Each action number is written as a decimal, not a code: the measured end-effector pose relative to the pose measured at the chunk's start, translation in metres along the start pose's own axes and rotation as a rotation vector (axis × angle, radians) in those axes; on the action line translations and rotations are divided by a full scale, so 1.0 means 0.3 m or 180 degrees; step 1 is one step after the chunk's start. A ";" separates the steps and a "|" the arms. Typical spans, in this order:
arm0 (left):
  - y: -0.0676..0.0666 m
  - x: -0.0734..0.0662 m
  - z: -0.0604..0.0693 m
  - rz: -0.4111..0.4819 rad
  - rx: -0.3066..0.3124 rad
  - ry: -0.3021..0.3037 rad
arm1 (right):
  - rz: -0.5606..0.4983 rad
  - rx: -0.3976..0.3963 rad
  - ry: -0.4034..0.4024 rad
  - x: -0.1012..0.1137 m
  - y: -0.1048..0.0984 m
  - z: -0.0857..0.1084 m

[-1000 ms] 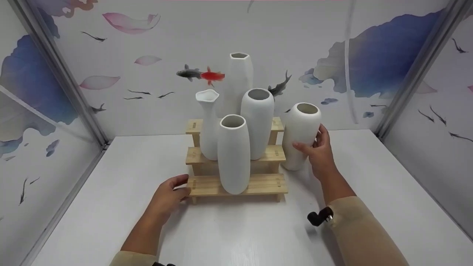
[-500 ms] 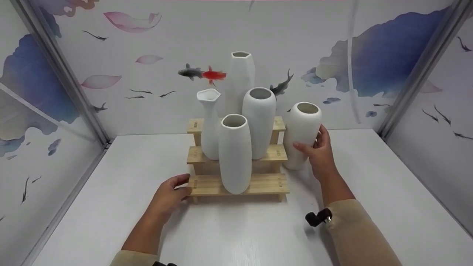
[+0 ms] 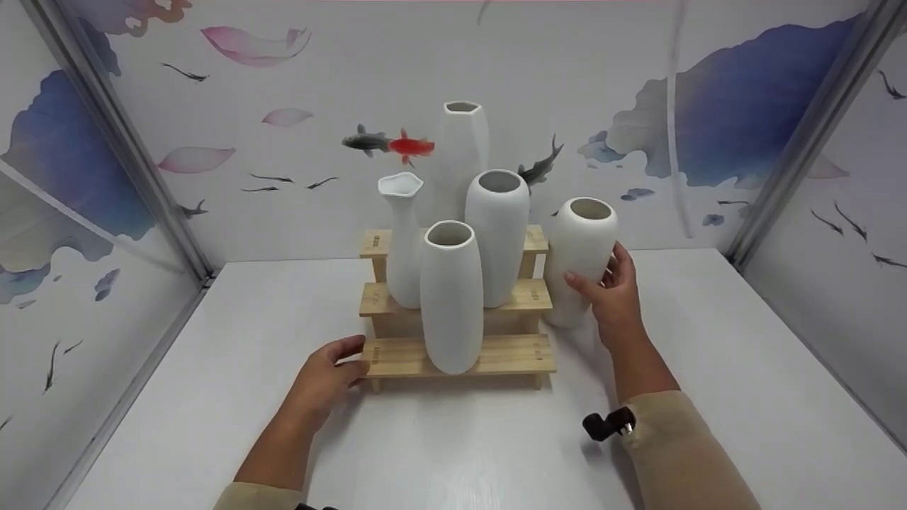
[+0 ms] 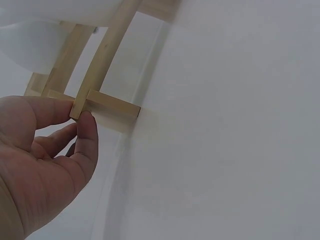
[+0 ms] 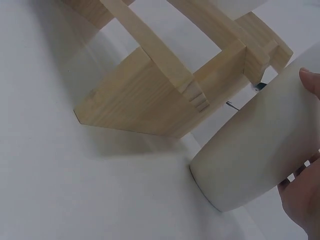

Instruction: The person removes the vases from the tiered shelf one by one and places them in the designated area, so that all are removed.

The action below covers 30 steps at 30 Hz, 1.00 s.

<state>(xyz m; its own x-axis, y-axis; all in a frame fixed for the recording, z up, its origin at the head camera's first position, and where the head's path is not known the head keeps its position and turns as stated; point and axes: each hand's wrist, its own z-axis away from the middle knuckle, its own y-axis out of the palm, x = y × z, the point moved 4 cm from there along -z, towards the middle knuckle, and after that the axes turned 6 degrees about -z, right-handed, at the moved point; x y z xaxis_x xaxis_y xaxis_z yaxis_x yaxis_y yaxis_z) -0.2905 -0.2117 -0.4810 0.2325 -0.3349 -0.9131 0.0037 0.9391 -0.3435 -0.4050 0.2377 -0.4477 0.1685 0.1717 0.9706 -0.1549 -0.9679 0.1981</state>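
A three-step wooden stand [image 3: 514,353] sits mid-table. My left hand [image 3: 322,379] pinches the left end of its lowest board between thumb and fingers, as the left wrist view shows up close. Right of the stand, a rounded white vase [image 3: 570,244] is upright, its base at the table top. My right hand [image 3: 616,297] grips this vase from its right side, thumb across the front. On the lowest step stands a tall white vase [image 3: 452,304]. The middle step bears a flared-neck vase [image 3: 404,248] and a wide-mouthed vase [image 3: 499,234].
A tall faceted white vase [image 3: 460,149] rises at the back, its base hidden behind the others. White panels with painted fish and petals enclose the white table [image 3: 439,446] at the back and sides. Metal posts [image 3: 134,156] mark the corners.
The whole view shifts very slightly. Both hands keep their hold, and the vases and stand stay where they were.
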 end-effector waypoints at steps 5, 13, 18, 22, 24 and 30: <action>-0.001 0.002 -0.001 0.0001 0.0020 0.0022 | -0.0016 -0.0031 0.0014 0.005 -0.005 0.005; 0.001 0.000 -0.004 -0.0052 0.0038 0.0032 | -0.0045 -0.0104 -0.0187 0.060 -0.005 0.032; 0.001 -0.003 0.005 -0.0040 0.0009 -0.0025 | 0.0022 -0.0130 -0.0280 0.093 -0.004 0.039; 0.003 -0.008 0.007 -0.0051 0.0001 -0.0032 | 0.0117 -0.0231 -0.0311 0.117 -0.012 0.045; 0.004 -0.011 0.009 -0.0056 -0.0003 -0.0032 | 0.0119 -0.0312 -0.0324 0.132 -0.014 0.051; 0.005 -0.013 0.009 -0.0053 -0.0006 -0.0055 | -0.0166 -0.0588 -0.0623 0.204 0.004 0.090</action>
<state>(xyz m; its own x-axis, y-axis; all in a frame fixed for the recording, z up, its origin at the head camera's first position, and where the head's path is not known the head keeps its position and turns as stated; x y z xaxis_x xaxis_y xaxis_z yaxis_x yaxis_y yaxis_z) -0.2887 -0.2088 -0.4775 0.2491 -0.3491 -0.9034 0.0058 0.9333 -0.3591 -0.3684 0.2421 -0.3917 0.3632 0.1641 0.9172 -0.3130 -0.9057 0.2860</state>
